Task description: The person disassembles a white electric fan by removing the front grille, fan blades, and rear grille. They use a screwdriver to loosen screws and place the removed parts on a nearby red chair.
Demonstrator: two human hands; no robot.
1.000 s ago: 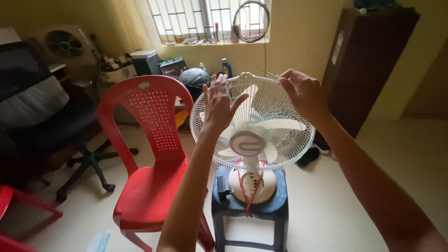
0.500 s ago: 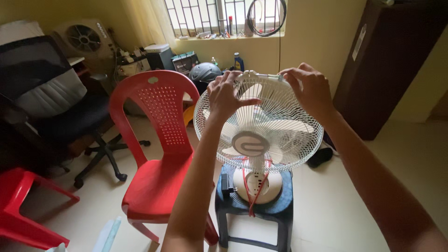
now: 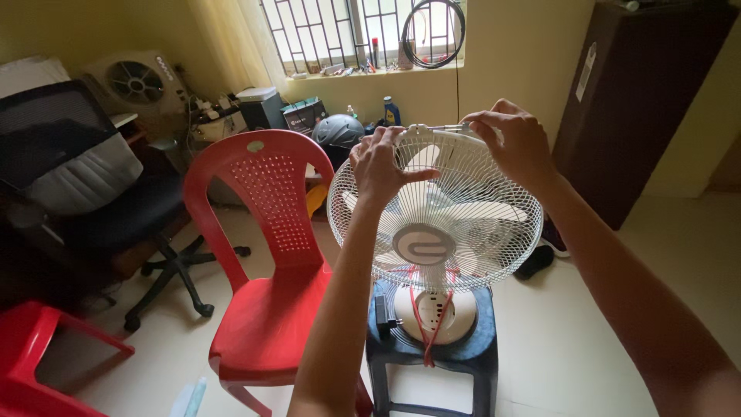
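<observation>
Your hands meet a fan guard [image 3: 463,216] of thin white-coated wire (smooth, slightly glossy); the red chair [image 3: 262,232] and dark blue stool [image 3: 471,355] beside it look like shiny moulded plastic.

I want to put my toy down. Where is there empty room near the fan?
The red chair seat beside the fan is bare, and so is the floor right of the blue stool. The stool top is full, and the corner under the window is crowded.

White rectangular label [image 3: 588,71] on dark cabinet [image 3: 641,108] door, far right. Dark teal box [image 3: 302,114] under window, far centre-left, against wall.
</observation>
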